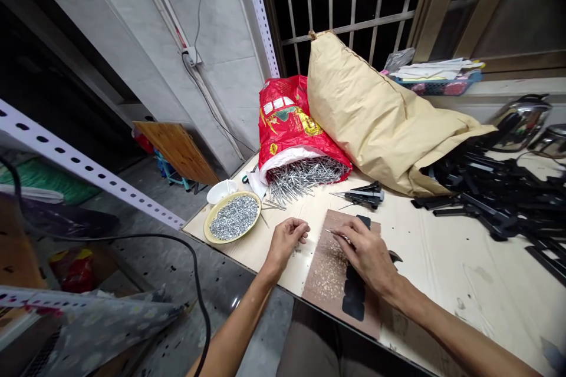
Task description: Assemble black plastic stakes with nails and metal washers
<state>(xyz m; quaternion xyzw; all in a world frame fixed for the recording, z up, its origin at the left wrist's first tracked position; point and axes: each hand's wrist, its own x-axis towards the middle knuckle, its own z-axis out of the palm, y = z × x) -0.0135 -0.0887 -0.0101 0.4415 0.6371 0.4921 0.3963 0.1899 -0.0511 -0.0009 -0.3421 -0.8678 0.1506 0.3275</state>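
Well, at the left end of the pale surface (424, 253), a yellow bowl (211, 238) of small metal bits sits just beside a white bowl (220, 190). Next comes a red bag (287, 118), spilling thin metal pins (305, 175) from its mouth. In front of it the left hand (287, 241) hovers, fingers loosely curled; I can't tell whether they hold anything. Further right is a brown board (317, 291) with a black strip (354, 297) lying on it; over both, the right hand's (369, 253) fingers are pinched together on a thin metal piece (328, 230). Rightmost, black parts (495, 182) lie heaped near a kettle (522, 121).
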